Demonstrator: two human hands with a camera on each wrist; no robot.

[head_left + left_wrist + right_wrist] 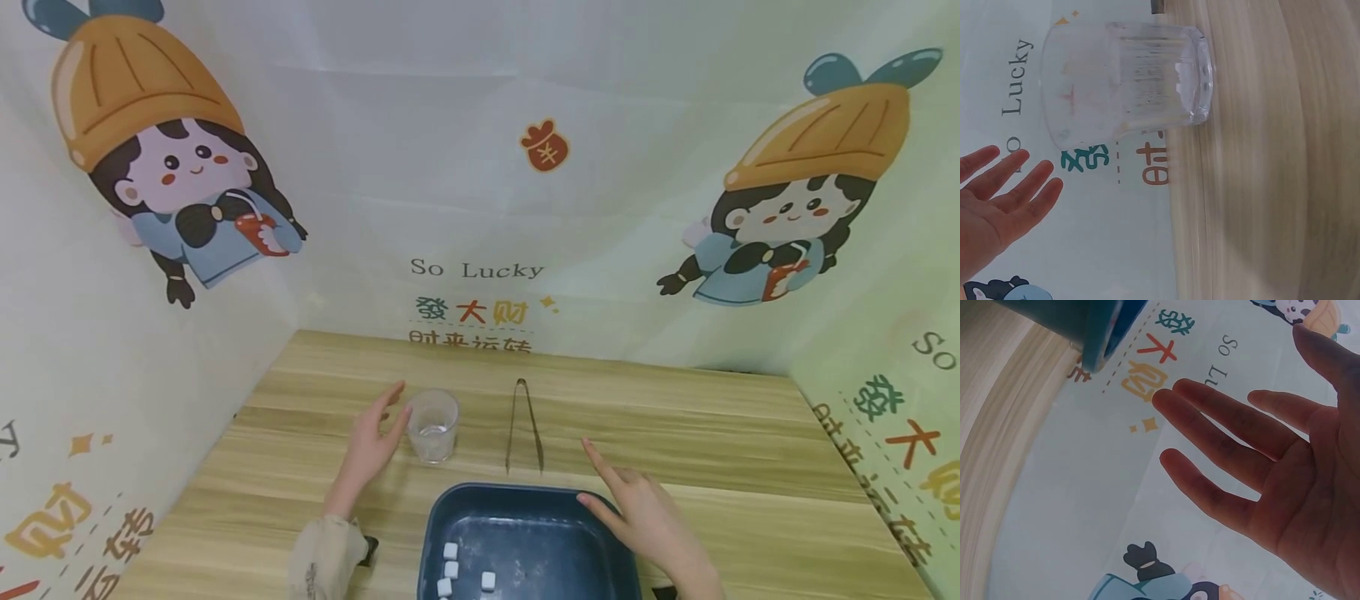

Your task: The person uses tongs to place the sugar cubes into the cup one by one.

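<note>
A clear glass cup [432,429] stands upright on the table, and my left hand [372,442] is beside its left side with fingers extended. In the left wrist view, the fingers [1025,187] are apart from the cup [1147,81]; something whitish shows near its base, too unclear to name. Metal tongs [522,384] lie with their tips toward me, right of the cup. My right hand [648,517] hovers by the right rim of a dark blue tray [525,490], its fingers [1216,437] spread and holding nothing. Several small white cubes [488,582] sit in the tray's left part.
The wood-grain table [675,425] meets a printed cloth backdrop [375,167] at the back and both sides. The tray stands at the near middle, its front edge cut off by the frame.
</note>
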